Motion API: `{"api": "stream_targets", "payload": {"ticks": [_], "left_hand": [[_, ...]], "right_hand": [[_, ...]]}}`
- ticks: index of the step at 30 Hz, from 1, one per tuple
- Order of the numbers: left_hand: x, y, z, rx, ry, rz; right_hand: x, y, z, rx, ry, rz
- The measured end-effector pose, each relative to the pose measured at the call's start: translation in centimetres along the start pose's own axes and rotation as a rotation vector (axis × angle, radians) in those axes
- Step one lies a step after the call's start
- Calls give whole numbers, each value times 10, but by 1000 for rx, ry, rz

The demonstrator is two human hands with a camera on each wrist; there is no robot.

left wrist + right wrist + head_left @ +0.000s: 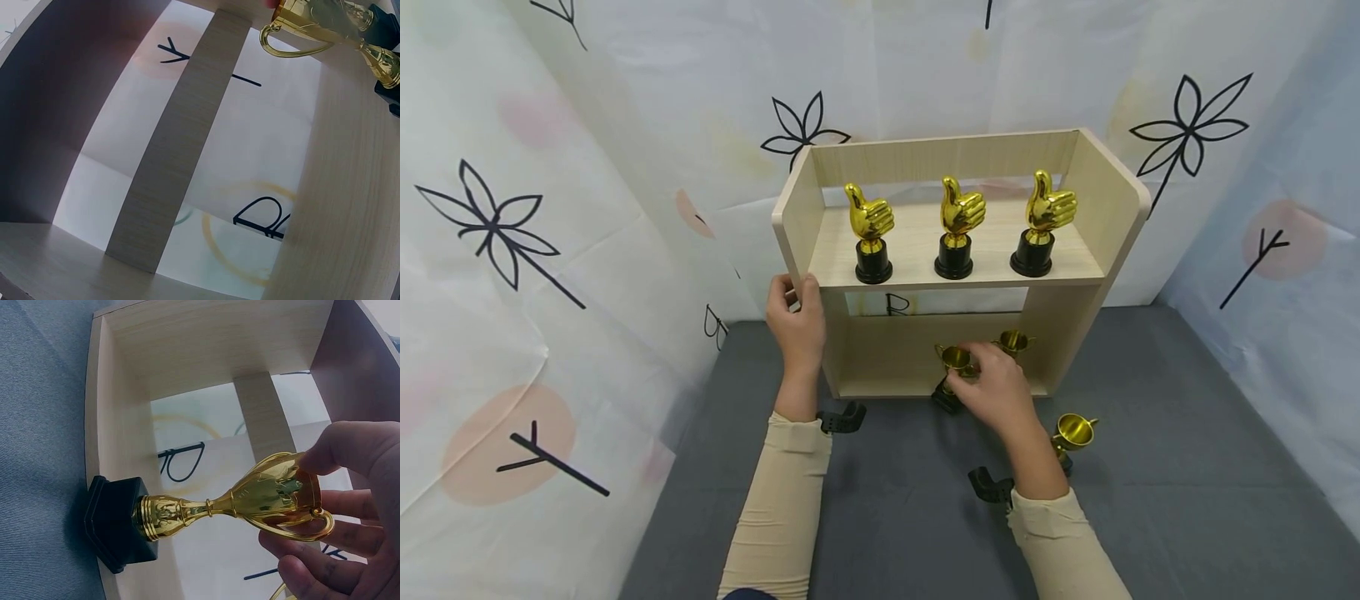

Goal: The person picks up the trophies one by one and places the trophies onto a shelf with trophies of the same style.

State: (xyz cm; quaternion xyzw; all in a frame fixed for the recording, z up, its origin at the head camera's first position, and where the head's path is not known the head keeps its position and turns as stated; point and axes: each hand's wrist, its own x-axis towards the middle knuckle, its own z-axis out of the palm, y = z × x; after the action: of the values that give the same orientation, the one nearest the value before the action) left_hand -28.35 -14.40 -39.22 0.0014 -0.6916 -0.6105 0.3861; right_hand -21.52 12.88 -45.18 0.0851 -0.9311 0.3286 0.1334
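Observation:
A gold trophy cup [275, 490] on a black base is pinched near its rim by my right hand [994, 387]. Its base is tilted at the front edge of the lower shelf. My left hand [797, 321] grips the left side panel of the wooden shelf [792, 225], around the height of the middle board. Behind my right hand, a second trophy cup [1013, 340] stands inside the lower compartment at the right. To the right of my right wrist, a third trophy cup [1074, 431] stands on the grey cloth, partly hidden by the forearm.
Three gold thumbs-up trophies [955, 221] on round black bases stand in a row on the upper board. The grey cloth [902, 517] covers the surface in front of the shelf. A white patterned sheet [662, 100] hangs behind and at both sides.

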Motion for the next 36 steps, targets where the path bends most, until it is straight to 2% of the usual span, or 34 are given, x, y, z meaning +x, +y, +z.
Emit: {"api": "stream_targets", "payload": {"ticks": [6, 13, 18, 23, 30, 36], "left_hand": [[0, 0, 1, 2, 9, 6], [-10, 37, 1, -3, 12, -49], [-10, 40, 1, -1, 16, -51], [-8, 32, 1, -1, 12, -50], [-1, 4, 2, 20, 10, -39], [0, 0, 0, 11, 4, -19]], "right_hand": [[0, -1, 2, -15, 17, 6], [2, 0, 5, -25, 66, 1], [2, -1, 6, -26, 80, -9], [4, -1, 6, -31, 68, -18], [7, -3, 4, -21, 27, -7], [10, -4, 4, -19, -6, -6]]}}
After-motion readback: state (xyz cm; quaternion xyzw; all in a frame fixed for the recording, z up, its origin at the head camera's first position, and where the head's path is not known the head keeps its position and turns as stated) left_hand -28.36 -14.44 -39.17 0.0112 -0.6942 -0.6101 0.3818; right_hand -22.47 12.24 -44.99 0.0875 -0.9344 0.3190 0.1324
